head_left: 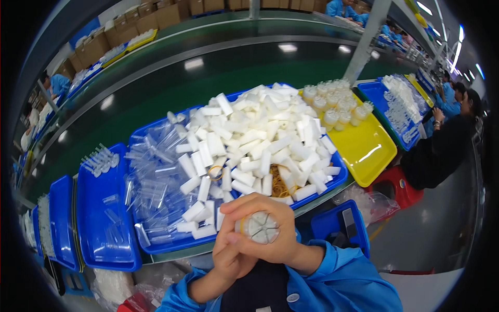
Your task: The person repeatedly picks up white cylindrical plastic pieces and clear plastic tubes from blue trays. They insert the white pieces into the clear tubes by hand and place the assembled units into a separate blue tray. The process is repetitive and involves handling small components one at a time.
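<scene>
By the heaped tray (171,245), both grips (231,255) (283,226) clasp a bundle (262,229)

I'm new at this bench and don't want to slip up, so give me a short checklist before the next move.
1. Round bundle supported: ok, left hand and right hand are around it.
2. Bundle banded all round: cannot tell, fingers hide much of its side.
3. Rubber bands in sight: ok, among the white pieces.
4. White pieces separate from clear tubes: not ok, they mingle where they meet.
5. Yellow tray items grouped: ok, clustered toward its far end.
</scene>
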Tool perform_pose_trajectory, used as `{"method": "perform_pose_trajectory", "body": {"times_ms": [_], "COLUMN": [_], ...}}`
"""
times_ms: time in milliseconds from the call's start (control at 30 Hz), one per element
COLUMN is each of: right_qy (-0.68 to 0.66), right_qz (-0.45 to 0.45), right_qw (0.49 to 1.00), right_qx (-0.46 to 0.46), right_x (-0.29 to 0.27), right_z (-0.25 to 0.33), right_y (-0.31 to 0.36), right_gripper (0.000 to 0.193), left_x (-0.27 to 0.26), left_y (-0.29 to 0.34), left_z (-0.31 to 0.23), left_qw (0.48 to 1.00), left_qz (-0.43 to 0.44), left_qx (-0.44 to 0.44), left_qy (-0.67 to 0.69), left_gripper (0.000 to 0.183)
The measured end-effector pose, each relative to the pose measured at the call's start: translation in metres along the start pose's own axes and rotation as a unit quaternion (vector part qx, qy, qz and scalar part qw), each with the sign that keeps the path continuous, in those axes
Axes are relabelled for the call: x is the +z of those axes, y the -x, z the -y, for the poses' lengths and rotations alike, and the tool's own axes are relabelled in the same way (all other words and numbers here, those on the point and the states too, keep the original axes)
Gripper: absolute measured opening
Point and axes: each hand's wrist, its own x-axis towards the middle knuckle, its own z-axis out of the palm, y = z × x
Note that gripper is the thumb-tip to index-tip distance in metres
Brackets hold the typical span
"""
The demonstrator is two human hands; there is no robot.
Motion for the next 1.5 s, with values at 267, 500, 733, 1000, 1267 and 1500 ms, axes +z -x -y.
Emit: {"method": "perform_pose_trajectory", "body": {"times_ms": [267, 500, 733, 1000, 1267, 1500], "right_qy": [0.233, 0.532, 0.625, 0.549, 0.487, 0.404], "right_qz": [0.097, -0.317, -0.259, -0.097, -0.221, -0.059], "right_qw": [0.968, 0.785, 0.708, 0.789, 0.842, 0.909], "right_qx": [-0.017, -0.019, 0.205, 0.258, 0.067, -0.08], "right_x": [-0.09, -0.298, -0.4, -0.437, -0.455, -0.228], "right_z": [0.056, 0.028, -0.041, -0.079, -0.096, -0.055], "right_y": [-0.009, -0.105, -0.133, -0.125, -0.135, -0.186], "right_gripper": [0.051, 0.037, 0.044, 0.047, 0.03, 0.021], "left_x": [0.014, 0.02, 0.011, 0.027, -0.092, -0.299], "left_y": [-0.013, -0.003, -0.008, 0.001, 0.021, 0.0], "left_z": [0.001, -0.005, -0.017, -0.098, -0.264, -0.314], "left_qw": [0.99, 0.966, 0.935, 0.841, 0.614, 0.62], "left_qz": [0.087, 0.101, 0.138, 0.011, -0.279, -0.409], "left_qx": [-0.015, -0.013, -0.006, 0.074, 0.112, 0.109], "left_qy": [-0.112, -0.238, -0.328, -0.536, -0.73, -0.66], "left_gripper": [0.079, 0.063, 0.039, 0.032, 0.021, 0.054]}}
